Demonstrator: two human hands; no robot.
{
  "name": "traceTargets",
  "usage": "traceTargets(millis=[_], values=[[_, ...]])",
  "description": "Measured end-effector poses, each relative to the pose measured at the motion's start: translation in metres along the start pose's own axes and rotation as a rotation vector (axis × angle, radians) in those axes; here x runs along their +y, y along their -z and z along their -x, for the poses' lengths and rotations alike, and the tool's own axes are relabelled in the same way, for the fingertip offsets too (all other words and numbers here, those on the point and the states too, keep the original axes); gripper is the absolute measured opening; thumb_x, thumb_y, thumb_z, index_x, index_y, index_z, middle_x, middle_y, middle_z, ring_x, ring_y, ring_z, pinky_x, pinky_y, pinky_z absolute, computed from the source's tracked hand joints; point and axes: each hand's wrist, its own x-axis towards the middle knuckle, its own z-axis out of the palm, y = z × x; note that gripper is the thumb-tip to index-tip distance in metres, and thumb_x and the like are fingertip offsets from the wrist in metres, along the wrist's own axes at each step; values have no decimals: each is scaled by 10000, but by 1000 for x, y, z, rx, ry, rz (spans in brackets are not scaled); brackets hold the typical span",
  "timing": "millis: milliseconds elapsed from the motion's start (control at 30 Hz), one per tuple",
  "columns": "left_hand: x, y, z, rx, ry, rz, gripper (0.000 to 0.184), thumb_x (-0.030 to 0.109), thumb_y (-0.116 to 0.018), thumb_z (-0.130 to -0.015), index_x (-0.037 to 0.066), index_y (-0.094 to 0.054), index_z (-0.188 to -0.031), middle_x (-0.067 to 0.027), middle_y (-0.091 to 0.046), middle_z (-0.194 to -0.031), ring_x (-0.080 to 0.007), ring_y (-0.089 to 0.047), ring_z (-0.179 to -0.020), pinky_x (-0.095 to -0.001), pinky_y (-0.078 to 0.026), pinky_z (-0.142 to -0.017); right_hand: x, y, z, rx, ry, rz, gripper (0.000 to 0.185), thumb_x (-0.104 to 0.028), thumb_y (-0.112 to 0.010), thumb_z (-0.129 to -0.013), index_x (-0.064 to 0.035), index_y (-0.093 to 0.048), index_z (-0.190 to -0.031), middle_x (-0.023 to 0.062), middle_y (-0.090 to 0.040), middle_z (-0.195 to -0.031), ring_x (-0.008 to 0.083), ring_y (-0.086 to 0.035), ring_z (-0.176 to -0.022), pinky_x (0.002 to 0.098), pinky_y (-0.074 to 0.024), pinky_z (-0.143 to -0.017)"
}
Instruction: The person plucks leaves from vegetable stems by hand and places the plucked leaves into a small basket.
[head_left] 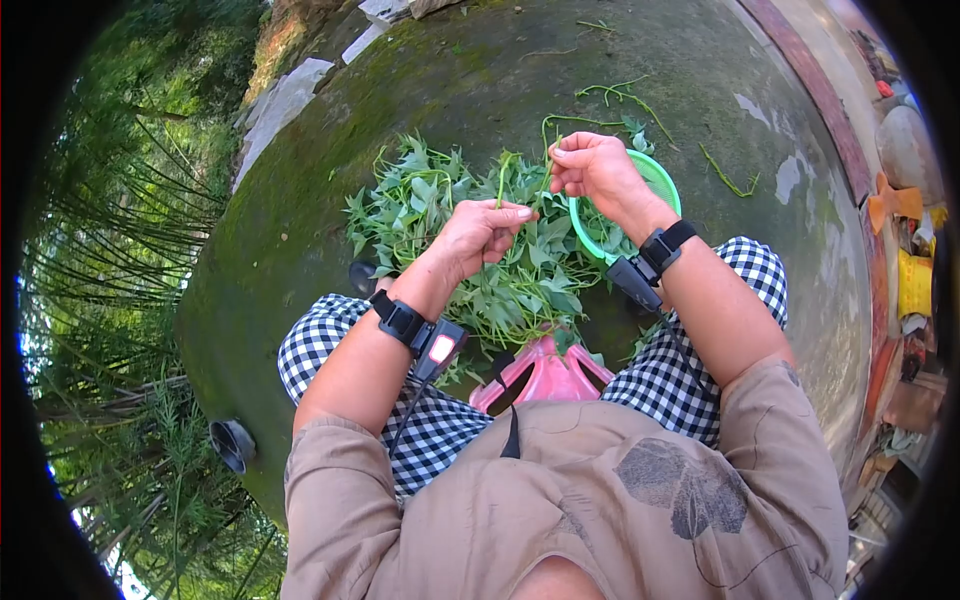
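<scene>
My left hand [484, 236] is closed in a pinch on a green stem [502, 182], which sticks up past the fingertips. Slightly farther out and to the right, my right hand [602, 176] pinches a thin, bent vine stem [547, 130]. Both hands are above a heap of leafy green vines [535, 265] on the ground between my knees. A light green plastic basket [664, 182] stands under and beside my right hand, with leaves inside; my wrist and forearm hide part of it.
A pink plastic stool [552, 378] is at my front, below the heap. Loose stems [728, 172] lie on the mossy concrete [480, 80]. A dark pot [232, 445] stands at the left edge near bamboo, and assorted household items line the right side.
</scene>
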Motion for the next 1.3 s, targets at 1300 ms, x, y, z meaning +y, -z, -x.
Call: traceTargets(millis=[1300], values=[[-13,-11,-12,129,-122,-210,98,87,-713,-835,13,-650,-846,-40,-609,-654,-63,-427,-409,-211,-293,-368,23,8,24,-178,226,657,94,-97,-652,-839,-25,-664,-897,27,-654,-756,136,-618,-653,286,-473,-577]])
